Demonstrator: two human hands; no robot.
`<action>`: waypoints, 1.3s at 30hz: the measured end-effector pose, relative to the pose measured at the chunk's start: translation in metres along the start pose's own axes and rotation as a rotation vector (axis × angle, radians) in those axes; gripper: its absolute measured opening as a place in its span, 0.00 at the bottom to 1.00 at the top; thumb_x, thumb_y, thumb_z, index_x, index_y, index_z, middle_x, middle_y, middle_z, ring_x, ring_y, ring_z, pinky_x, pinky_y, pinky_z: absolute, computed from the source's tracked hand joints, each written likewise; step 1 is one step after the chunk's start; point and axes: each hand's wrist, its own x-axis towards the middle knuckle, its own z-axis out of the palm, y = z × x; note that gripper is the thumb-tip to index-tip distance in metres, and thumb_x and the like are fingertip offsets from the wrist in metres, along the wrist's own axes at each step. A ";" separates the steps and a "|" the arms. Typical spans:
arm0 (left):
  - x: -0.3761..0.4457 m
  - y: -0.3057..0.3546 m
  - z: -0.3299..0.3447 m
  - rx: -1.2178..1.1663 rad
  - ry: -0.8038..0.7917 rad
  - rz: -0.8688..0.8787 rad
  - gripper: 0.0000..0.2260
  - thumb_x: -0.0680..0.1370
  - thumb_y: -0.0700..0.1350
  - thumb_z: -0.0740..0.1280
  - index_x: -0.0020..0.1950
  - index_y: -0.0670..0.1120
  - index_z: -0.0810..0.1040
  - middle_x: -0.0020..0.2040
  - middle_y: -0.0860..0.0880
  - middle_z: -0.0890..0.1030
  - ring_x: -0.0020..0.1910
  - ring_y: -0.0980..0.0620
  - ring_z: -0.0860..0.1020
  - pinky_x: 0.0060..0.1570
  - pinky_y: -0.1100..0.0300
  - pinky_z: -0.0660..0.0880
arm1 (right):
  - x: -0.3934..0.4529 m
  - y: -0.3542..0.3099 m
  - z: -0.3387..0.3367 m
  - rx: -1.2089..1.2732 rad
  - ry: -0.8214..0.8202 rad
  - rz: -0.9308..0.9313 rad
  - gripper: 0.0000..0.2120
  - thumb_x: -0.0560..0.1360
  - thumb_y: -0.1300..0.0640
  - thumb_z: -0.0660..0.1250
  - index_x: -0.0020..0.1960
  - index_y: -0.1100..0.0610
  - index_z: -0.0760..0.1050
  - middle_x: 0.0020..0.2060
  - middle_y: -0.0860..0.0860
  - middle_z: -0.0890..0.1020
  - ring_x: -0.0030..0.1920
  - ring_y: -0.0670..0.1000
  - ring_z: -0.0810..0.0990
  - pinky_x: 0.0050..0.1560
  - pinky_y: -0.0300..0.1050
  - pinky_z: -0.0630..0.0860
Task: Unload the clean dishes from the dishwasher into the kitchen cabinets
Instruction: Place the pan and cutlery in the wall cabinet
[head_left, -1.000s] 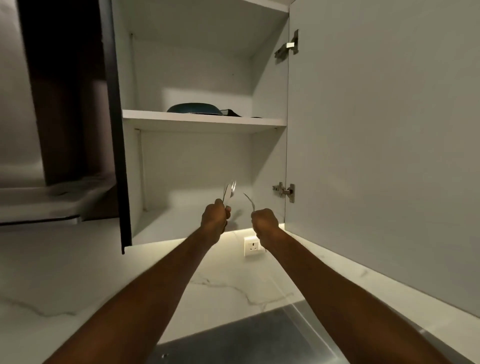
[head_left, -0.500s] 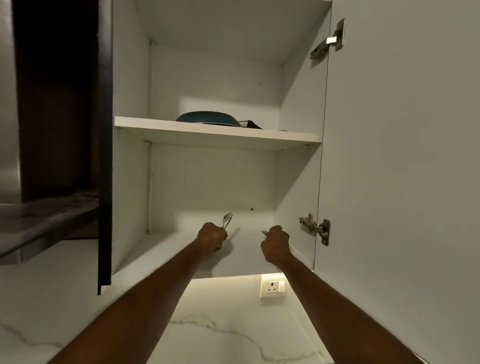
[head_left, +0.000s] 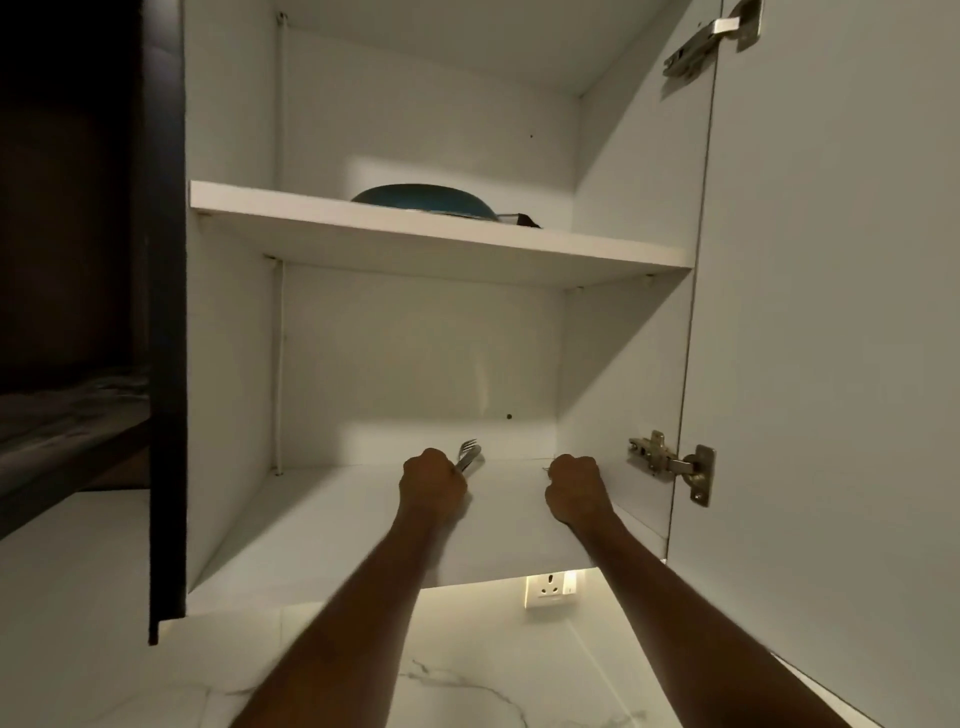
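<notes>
An open white wall cabinet fills the view, and both my arms reach up onto its bottom shelf (head_left: 332, 525). My left hand (head_left: 432, 483) is a fist around a bundle of silver cutlery (head_left: 469, 455); fork tines stick out beyond the knuckles, just above the shelf. My right hand (head_left: 575, 487) is also a fist, low on the shelf toward the right wall. Only a thin sliver of metal shows at its left edge, the rest of what it holds is hidden.
A blue pan (head_left: 423, 199) lies on the upper shelf (head_left: 311, 213). The cabinet door (head_left: 831, 312) stands open on the right with hinges (head_left: 670, 462). A dark cabinet side (head_left: 166, 312) is left. A wall socket (head_left: 550, 590) sits below on marble wall.
Both hands have moved up and forward into the cabinet, from below its front edge onto the bottom shelf. The cutlery has dropped lower toward the shelf, and my view has come closer.
</notes>
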 end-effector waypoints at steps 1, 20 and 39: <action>0.001 0.000 0.001 0.000 -0.010 0.006 0.09 0.76 0.45 0.69 0.53 0.42 0.83 0.50 0.42 0.84 0.53 0.42 0.83 0.44 0.58 0.72 | 0.001 0.002 0.004 0.006 0.039 0.015 0.07 0.78 0.64 0.62 0.52 0.59 0.78 0.52 0.57 0.84 0.55 0.59 0.82 0.50 0.44 0.71; -0.003 0.002 0.003 0.041 -0.015 0.117 0.08 0.80 0.44 0.66 0.56 0.40 0.78 0.55 0.40 0.81 0.57 0.40 0.81 0.45 0.58 0.71 | 0.001 -0.004 0.009 0.048 -0.035 0.091 0.20 0.86 0.50 0.56 0.66 0.64 0.75 0.62 0.62 0.77 0.64 0.64 0.77 0.62 0.51 0.75; -0.002 0.000 -0.001 0.071 -0.032 0.125 0.09 0.79 0.44 0.67 0.56 0.41 0.78 0.55 0.41 0.82 0.57 0.41 0.81 0.51 0.55 0.76 | -0.002 -0.009 0.004 0.148 0.001 -0.036 0.23 0.85 0.44 0.59 0.70 0.60 0.75 0.63 0.58 0.81 0.68 0.59 0.75 0.66 0.51 0.73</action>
